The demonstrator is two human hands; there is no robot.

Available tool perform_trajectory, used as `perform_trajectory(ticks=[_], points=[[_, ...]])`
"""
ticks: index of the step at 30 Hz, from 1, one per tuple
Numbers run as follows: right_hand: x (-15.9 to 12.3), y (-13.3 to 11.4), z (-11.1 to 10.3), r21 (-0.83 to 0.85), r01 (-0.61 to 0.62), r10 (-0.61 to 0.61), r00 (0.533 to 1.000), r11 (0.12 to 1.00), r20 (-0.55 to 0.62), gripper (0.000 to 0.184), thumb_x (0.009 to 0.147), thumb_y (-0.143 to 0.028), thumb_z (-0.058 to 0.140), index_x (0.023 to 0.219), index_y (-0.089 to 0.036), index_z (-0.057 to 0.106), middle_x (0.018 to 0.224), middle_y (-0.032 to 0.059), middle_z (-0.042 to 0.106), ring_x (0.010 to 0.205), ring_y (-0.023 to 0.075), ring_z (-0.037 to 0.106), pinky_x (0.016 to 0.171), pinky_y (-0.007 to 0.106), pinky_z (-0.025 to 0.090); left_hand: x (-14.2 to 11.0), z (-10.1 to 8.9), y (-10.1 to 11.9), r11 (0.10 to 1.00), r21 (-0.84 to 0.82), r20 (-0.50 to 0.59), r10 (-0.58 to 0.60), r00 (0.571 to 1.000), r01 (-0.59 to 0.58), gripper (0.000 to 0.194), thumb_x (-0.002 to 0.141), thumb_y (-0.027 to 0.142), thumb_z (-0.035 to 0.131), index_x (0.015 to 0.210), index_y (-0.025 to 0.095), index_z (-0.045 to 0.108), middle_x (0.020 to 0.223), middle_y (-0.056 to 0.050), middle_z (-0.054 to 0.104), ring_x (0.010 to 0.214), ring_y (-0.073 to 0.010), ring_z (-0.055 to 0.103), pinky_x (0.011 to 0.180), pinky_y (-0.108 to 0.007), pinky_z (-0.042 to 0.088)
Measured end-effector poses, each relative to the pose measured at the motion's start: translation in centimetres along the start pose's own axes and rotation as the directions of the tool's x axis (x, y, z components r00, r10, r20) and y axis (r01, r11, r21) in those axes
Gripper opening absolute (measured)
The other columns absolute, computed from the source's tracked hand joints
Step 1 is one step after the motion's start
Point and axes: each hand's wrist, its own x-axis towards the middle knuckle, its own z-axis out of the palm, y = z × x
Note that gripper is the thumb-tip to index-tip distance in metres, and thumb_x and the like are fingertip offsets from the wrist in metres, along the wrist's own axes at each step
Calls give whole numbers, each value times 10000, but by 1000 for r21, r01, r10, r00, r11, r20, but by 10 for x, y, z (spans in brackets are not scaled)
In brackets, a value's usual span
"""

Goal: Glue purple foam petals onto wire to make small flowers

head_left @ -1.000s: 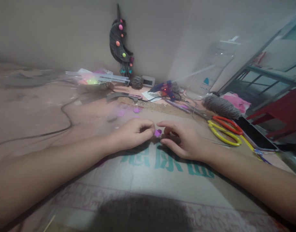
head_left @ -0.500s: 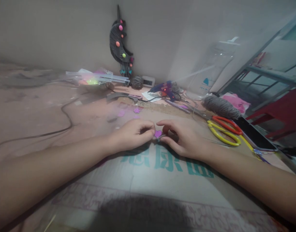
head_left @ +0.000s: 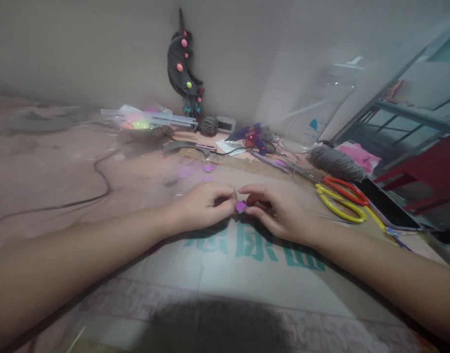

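Purple in colour and barely bigger than the fingertips around it, a small cut piece (head_left: 241, 207) sits between two bare hands above a printed cardboard sheet (head_left: 225, 279), as seen from the head view; the left hand (head_left: 212, 203) has thumb and forefinger closed in a pinch on the piece's near edge; the right hand (head_left: 278, 211) is half curled, forefinger reaching toward the left, thumb at the piece's other side, though I cannot tell from here whether it grips; just beyond them lies a purple flower cutout (head_left: 208, 168); to the right rest scissors (head_left: 359, 218) with red and yellow handles, a dark-screened phone (head_left: 390, 203) and grey yarn (head_left: 337, 162); farther back are a blue glue gun (head_left: 247, 135), its red light glowing, and, against the wall, a dark crescent ornament (head_left: 176, 73) dotted with coloured balls.
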Motion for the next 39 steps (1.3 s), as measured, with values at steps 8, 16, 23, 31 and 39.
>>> perform_trajectory(ticks=[8,16,23,31,39], points=[[1,-3,-3,28,27,-28,999,999,35,332,927,-274,559,1246,-189,526,915,48,714,772,154,669,727,297,537,0,0,2,999,4,-6,32,999,-32,188,835,189,464,649,172,493,616,38,493,614,-111,475,616,-233,349],[-1,1,1,79,-2,0,1000,997,19,300,960,-265,510,1257,-217,517,972,56,716,831,158,691,775,313,549,1,-1,2,999,24,1,23,1000,-23,188,834,202,467,652,176,505,631,29,524,631,-122,492,622,-240,358],[2,-3,-1,77,-64,61,998,995,33,330,929,-306,567,1237,-191,544,846,25,694,725,144,653,683,273,524,-1,0,2,998,43,10,37,999,-38,190,849,204,451,675,173,523,646,22,530,651,-127,506,637,-245,368],[6,-3,-5,108,-107,96,990,988,99,219,933,-356,538,979,-162,628,855,59,694,738,147,622,687,267,475,-1,0,2,993,95,17,63,998,-64,256,892,246,433,652,172,480,635,24,483,630,-121,466,623,-253,340],[11,-9,-9,224,-256,217,958,940,186,280,931,-413,502,901,-164,627,793,41,673,689,141,596,617,245,446,-1,1,2,990,112,11,85,996,-85,239,884,223,446,653,173,483,642,22,494,637,-122,468,619,-247,337]])
